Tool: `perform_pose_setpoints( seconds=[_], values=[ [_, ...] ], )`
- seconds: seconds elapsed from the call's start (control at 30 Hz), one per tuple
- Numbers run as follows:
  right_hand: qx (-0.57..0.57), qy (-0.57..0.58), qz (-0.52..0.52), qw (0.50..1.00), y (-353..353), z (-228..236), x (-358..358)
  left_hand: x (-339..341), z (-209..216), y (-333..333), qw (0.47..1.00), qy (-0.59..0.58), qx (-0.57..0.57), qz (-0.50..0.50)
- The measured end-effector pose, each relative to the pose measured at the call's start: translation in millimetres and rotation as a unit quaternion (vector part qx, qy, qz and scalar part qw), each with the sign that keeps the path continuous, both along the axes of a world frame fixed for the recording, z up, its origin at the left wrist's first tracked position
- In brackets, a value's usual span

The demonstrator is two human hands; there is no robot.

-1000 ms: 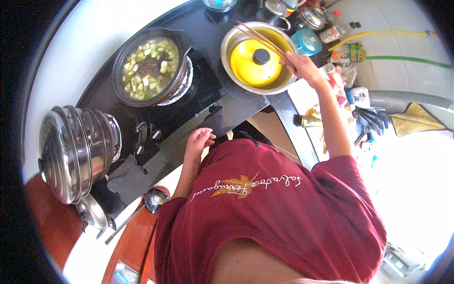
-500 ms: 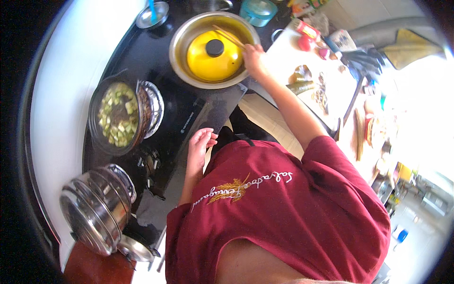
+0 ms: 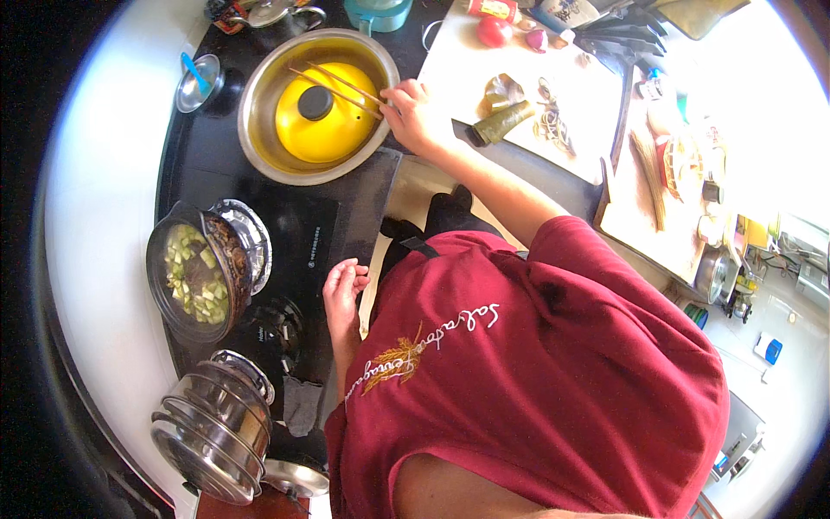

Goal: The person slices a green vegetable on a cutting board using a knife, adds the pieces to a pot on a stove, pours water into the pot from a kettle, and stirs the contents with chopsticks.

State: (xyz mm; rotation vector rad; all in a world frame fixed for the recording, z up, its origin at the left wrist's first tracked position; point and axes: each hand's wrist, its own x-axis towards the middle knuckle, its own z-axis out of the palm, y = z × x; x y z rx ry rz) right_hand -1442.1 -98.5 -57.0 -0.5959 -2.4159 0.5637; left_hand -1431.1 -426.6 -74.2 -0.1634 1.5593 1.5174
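Note:
My right hand (image 3: 408,114) is closed on a pair of wooden chopsticks (image 3: 341,84), at the right rim of a wide steel basin (image 3: 253,130). The chopsticks' tips reach over a yellow lid (image 3: 303,134) with a black knob, which sits inside the basin. Whatever is under the lid is hidden. My left hand (image 3: 344,287) hangs in front of the counter edge beside my maroon shirt, fingers loosely bent, holding nothing. Left of it on the stove, a deep pan (image 3: 226,251) holds chopped pale-green pieces (image 3: 203,298) in liquid.
A tiered steel pot (image 3: 212,424) stands at the near left, beside a grey cloth (image 3: 301,406). Right of the basin, a white cutting board (image 3: 467,52) bears a tomato (image 3: 494,33), onion and a green vegetable piece (image 3: 503,123). A small bowl (image 3: 194,95) holds a blue spoon.
The view has shifted, so the basin appears further left. The chopsticks, pinched together before, now spread apart over the lid. My left hand stays low at the counter edge.

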Motion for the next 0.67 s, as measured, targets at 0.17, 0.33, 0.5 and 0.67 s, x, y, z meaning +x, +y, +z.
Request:
perform_pose_setpoints(
  seconds=[0.17, 0.33, 0.5, 0.67],
  values=[
    [-0.039, -0.008, 0.018, 0.999, 11.7, -11.7, 76.4, 7.4, 14.6, 79.2, 0.989, 0.104, -0.014, -0.105],
    [-0.067, -0.110, -0.100, 0.987, 83.4, -19.8, 201.0, 32.9, 26.1, 210.6, 0.912, 0.316, -0.002, -0.260],
    [0.068, -0.217, -0.273, 0.935, 172.9, -47.7, 379.3, 75.0, 17.9, 334.9, 0.743, 0.560, 0.009, -0.366],
    [-0.268, -0.305, -0.278, 0.870, 195.7, -52.6, 426.7, 86.8, -24.1, 405.0, 0.676, 0.593, -0.097, -0.426]
  ],
)
